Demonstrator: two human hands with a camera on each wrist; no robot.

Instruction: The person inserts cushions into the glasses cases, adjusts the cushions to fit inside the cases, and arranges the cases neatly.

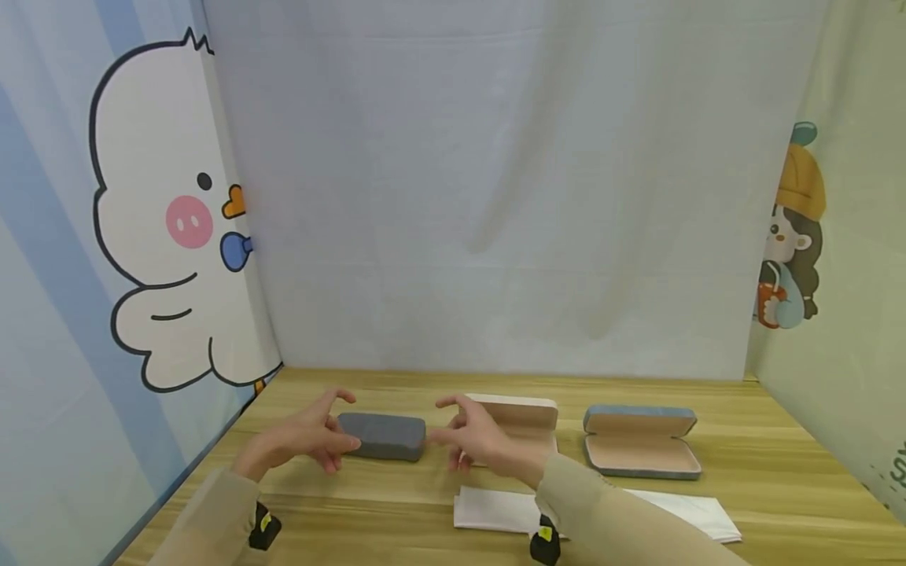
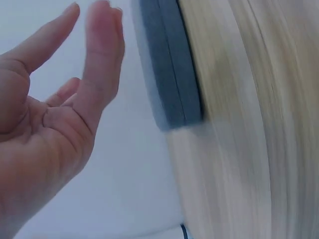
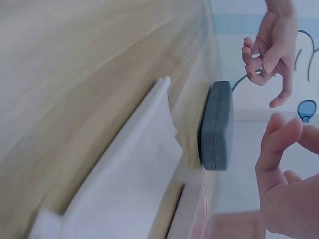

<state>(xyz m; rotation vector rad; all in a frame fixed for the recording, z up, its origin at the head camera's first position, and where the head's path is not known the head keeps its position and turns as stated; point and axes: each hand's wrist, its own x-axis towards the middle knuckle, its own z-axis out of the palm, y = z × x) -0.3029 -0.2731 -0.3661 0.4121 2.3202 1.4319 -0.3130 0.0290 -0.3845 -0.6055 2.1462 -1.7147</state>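
Observation:
A closed dark grey glasses case [image 1: 389,436] lies on the table between the two hands. My left hand [image 1: 311,432] hovers at its left end, thumb and fingers spread and relaxed. From the other side my right hand [image 1: 481,436] hovers close to the case's right end, its fingers loosely bent with nothing in them. Behind the right hand stands an open white glasses case [image 1: 524,410], partly hidden by that hand and wrist. In the right wrist view the grey case [image 3: 217,127] shows its lid seam, and both hands are above table level beside it.
An open blue-grey glasses case [image 1: 640,452] with a beige lining stands to the right. Folded white cloth [image 1: 495,509] lies near the front, partly under the right forearm in the head view. A pale curtain [image 1: 495,196] closes off the table's back edge.

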